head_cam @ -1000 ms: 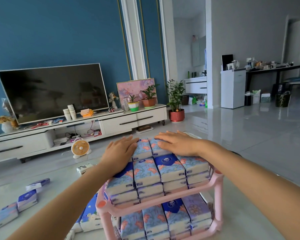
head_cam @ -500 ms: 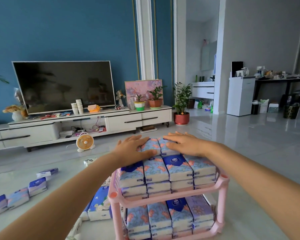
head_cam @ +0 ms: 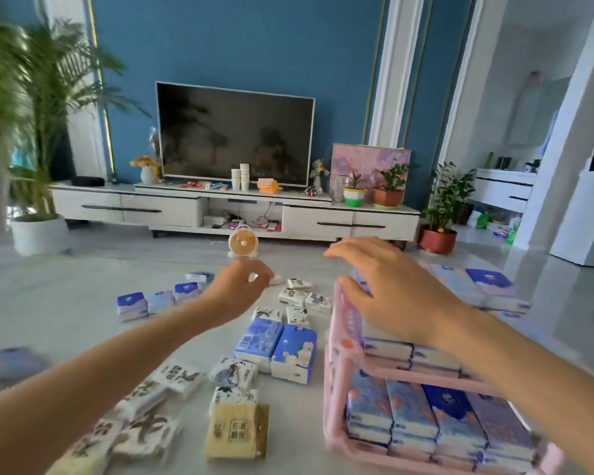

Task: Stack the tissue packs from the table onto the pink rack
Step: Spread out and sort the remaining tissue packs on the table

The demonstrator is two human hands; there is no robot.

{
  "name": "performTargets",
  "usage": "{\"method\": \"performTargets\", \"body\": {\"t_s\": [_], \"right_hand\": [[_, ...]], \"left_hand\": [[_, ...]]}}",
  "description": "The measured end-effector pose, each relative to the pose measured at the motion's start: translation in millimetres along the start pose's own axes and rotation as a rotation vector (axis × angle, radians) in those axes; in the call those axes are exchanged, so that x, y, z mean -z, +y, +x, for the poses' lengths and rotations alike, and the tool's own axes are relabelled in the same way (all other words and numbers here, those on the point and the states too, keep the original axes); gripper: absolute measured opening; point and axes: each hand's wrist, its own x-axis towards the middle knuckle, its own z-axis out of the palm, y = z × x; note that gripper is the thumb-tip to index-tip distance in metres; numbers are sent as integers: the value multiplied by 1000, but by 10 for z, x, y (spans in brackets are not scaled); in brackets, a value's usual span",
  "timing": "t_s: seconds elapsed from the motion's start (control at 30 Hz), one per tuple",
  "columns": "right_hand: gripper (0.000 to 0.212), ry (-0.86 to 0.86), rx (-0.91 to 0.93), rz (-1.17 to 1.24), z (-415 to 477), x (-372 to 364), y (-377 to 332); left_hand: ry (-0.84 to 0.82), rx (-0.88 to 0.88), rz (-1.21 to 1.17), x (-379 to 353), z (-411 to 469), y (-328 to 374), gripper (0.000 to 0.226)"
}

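The pink plastic two-tier rack (head_cam: 338, 399) stands on the pale bench (head_cam: 59, 303), both shelves filled with rows of blue and purple floral tissue packs (head_cam: 412, 416). The right hand (head_cam: 391, 289) hovers just above the rack's top tier, fingers spread and relaxed, holding nothing. The left hand (head_cam: 237, 289) reaches out left of the rack, its fingers loosely curled with nothing visible in them. Left of the rack, loose packs lie scattered: two blue ones (head_cam: 275, 347) just beside it, white ink-printed ones (head_cam: 299, 296), a beige house-printed one (head_cam: 235, 430), and blue-purple ones (head_cam: 131, 305) well apart.
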Motion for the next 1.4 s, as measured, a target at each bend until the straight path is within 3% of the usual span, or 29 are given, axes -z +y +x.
{"method": "performTargets", "body": {"t_s": [0.17,0.3,0.4,0.57,0.83,1.0,1.13,1.27,1.4], "right_hand": [[28,-82,89,211,536,-726,-667],[29,-334,-69,318,928,-1524,-825],[30,-414,-190,409,1073,-2058,-864],[41,-477,-272,444,1293,-2621,-941],[75,-440,-143,387,1930,-3149,-1096],[87,-582,-164,264,2675,-3536,-1126],[66,-715,-178,171,2874,-3817,-1074],[51,-614,-96,156,2686,-3636,-1116],[79,-521,-104,353,2299,-3126,-1084]], "left_hand": [[50,189,121,205,-397,-1128,21],[83,288,190,390,-585,-1844,23],[54,360,273,523,-597,-2291,30],[181,520,200,600,-342,-2790,55],[56,504,321,424,141,-3404,104],[25,410,382,381,207,-3552,98],[16,393,421,365,217,-3577,100],[2,418,418,415,198,-3506,95],[-24,505,375,451,170,-3367,78]]}}
